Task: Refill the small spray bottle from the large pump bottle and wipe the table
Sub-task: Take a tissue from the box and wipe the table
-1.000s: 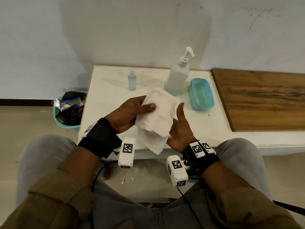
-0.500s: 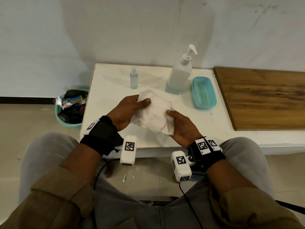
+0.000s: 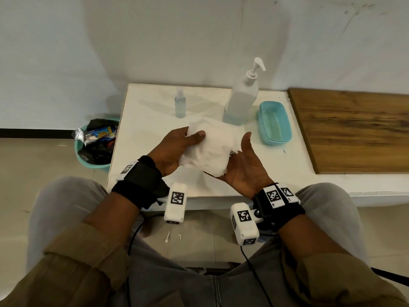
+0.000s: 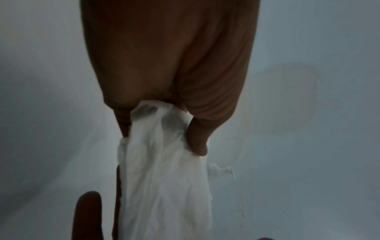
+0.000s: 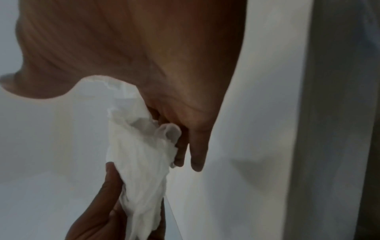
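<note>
Above the front of the white table (image 3: 143,120), both hands hold a crumpled white tissue (image 3: 210,149). My left hand (image 3: 193,134) pinches its left edge, thumb on top; the left wrist view shows the thumb (image 4: 197,142) pressed into the tissue (image 4: 164,178). My right hand (image 3: 240,151) lies palm up under the right side, thumb raised clear of it. In the right wrist view its fingers (image 5: 197,154) run nearly straight along the tissue (image 5: 141,162). The small spray bottle (image 3: 180,105) and the large pump bottle (image 3: 242,100) stand upright at the back.
A teal plastic tub (image 3: 274,122) sits right of the pump bottle. A wooden board (image 3: 354,129) covers the table's right part. On the floor to the left stands a teal bin (image 3: 95,149) full of rubbish. My knees flank the table's front edge.
The hanging tissue has been gathered into a tighter bundle. The right thumb, pressed on it half a second ago, has lifted off, and the right hand has turned palm up.
</note>
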Demonstrator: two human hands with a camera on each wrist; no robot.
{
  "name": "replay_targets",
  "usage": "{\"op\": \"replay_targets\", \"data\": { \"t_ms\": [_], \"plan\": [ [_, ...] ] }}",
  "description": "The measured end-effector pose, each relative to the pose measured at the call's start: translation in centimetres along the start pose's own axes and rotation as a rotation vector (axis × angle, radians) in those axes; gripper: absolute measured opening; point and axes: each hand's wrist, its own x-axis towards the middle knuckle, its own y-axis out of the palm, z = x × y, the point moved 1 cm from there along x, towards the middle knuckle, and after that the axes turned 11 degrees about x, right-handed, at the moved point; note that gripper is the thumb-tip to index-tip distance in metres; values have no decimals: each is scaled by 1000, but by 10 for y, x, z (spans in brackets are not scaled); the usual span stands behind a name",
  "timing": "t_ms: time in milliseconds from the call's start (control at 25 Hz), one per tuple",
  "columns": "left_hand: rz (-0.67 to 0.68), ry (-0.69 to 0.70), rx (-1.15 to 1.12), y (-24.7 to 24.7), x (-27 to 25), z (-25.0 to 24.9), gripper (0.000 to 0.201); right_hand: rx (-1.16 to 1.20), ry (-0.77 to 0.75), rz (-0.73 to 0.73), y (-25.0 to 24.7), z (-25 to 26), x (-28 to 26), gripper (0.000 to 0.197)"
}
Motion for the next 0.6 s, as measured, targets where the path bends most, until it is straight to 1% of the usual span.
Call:
{"op": "replay_targets", "data": {
  "t_ms": [80, 160, 240, 320, 360, 400, 440, 480, 520, 560, 600],
  "plan": [
    [-48, 12, 67, 1, 2, 2, 34, -36, -26, 1, -2, 1, 1, 80],
    [-94, 46, 217, 5, 1, 4, 35, -126, -124, -61, -5, -4, 3, 59],
    [-139, 39, 396, 7, -1, 5, 40, -173, -229, -231, -8, -6, 9, 40],
    [-221, 23, 633, -7, -4, 3, 48, -150, -307, -390, -19, 1, 16, 33],
    [-260, 26, 819, -21, -5, 2, 53, -187, -381, -481, -23, 10, 19, 32],
    [-273, 10, 1023, -39, -7, 1, 61, -295, -476, -599, -25, 21, 20, 32],
    [-255, -31, 1204, -55, -8, 1, 74, -480, -567, -711, -28, 36, 23, 32],
    [-216, -96, 1347, -71, -12, 3, 92, -735, -644, -801, -26, 49, 24, 31],
    [-163, -168, 1460, -83, -14, 6, 110, -1000, -697, -849, -22, 55, 26, 29],
    [-105, -236, 1549, -91, -17, 11, 126, -1222, -724, -852, -18, 56, 31, 33],
    [-38, -300, 1607, -95, -19, 18, 138, -1382, -684, -829, -17, 51, 38, 41]
  ]
}}
